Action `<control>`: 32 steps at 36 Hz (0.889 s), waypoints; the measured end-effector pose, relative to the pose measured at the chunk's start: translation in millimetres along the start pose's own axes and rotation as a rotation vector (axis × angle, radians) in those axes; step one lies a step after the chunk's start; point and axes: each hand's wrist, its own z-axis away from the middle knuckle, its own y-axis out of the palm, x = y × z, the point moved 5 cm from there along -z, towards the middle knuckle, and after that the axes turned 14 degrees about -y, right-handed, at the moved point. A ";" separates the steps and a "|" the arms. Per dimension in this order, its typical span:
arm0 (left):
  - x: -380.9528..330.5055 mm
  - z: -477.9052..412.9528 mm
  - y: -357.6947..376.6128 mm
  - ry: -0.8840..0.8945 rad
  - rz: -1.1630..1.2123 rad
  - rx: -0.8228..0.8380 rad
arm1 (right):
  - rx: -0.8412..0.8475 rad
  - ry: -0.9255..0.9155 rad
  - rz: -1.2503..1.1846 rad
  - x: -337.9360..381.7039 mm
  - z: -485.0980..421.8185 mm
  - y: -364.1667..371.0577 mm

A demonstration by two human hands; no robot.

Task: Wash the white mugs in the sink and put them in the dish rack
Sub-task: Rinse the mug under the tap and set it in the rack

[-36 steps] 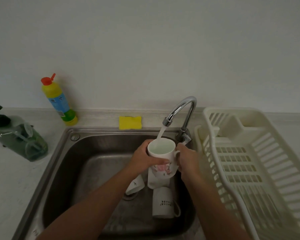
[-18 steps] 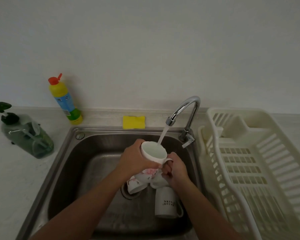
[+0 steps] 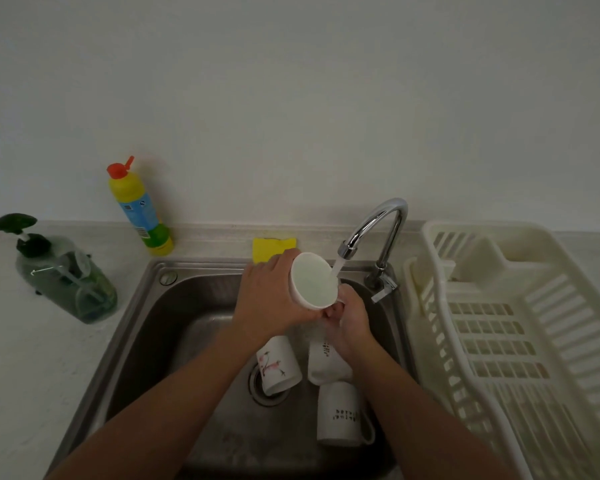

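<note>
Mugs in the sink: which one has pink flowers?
The flowered mug lying over the drain, leftmost on the sink floor. The two lettered mugs beside it carry only dark writing, and the held mug shows plain white.

Looking very much like a home kitchen, at the washing-up corner. Showing a stainless steel sink sunk into a pale counter across the lower middle of the frame, with a chrome tap running water at centre right. Showing a cream plastic dish rack along the right edge, a yellow sponge at the sink's back rim, a yellow detergent bottle and a green pump soap dispenser at left. Backing onto a plain pale wall filling the upper half
</note>
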 end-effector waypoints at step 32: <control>-9.3 12.4 62.2 -0.262 0.751 0.352 | -0.090 -0.397 0.566 82.8 16.9 -16.1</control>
